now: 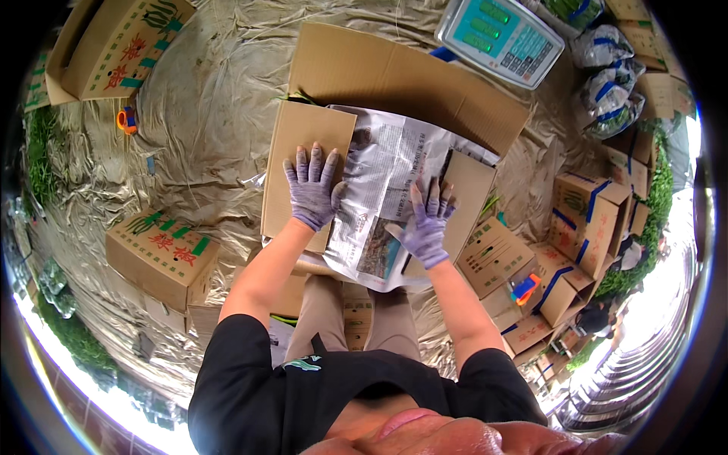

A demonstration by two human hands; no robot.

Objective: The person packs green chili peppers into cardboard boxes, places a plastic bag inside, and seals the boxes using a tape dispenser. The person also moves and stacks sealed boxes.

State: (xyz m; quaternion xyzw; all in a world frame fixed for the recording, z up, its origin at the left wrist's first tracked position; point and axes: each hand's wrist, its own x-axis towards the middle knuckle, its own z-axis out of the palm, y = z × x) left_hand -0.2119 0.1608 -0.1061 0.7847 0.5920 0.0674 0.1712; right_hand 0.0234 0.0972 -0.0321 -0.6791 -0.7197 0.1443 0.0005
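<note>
In front of me stands a cardboard box, its long far flap (398, 79) raised and its left flap (296, 222) folded inward. A printed newspaper sheet (375, 182) covers the middle of the box and hides what lies under it. My left hand (313, 190), in a thin purple glove, rests flat on the left flap with fingers spread and its thumb by the paper. My right hand (427, 227), gloved alike, presses on the newspaper, with its fingertips near the right flap (469, 193). Green stems (301, 96) poke out at the box's far left corner.
A digital scale (501, 42) is at the upper right. An orange tape dispenser (126, 120) lies at the left; another tape dispenser (525, 289) sits by the boxes at the right. A closed printed carton (162, 256) stands at the left, filled plastic bags (608, 85) at the right.
</note>
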